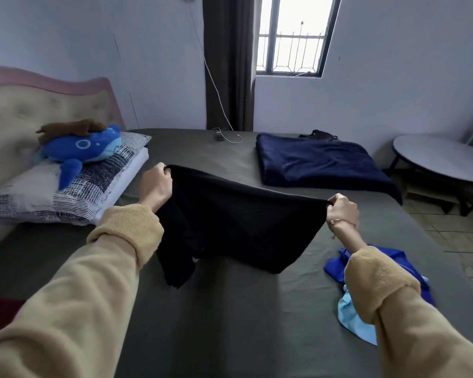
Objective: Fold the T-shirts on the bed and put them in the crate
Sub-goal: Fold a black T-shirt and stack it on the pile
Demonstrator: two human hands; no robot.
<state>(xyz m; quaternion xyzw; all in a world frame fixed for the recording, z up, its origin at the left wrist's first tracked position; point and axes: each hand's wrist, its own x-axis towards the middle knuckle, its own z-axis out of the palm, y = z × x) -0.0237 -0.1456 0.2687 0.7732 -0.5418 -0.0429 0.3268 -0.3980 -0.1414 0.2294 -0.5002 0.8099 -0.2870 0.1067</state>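
A black T-shirt hangs stretched in the air above the dark green bed. My left hand grips its upper left corner and my right hand grips its upper right corner. The shirt's lower edge and one sleeve dangle down to the sheet. A royal blue T-shirt lies crumpled on the bed's right side, partly hidden by my right sleeve. A light blue T-shirt lies next to it, nearer to me. No crate is in view.
A folded navy blanket lies at the far right of the bed. A patterned pillow with a blue plush toy sits at the headboard on the left. A round table stands off the bed's right edge. A white cable lies by the far edge.
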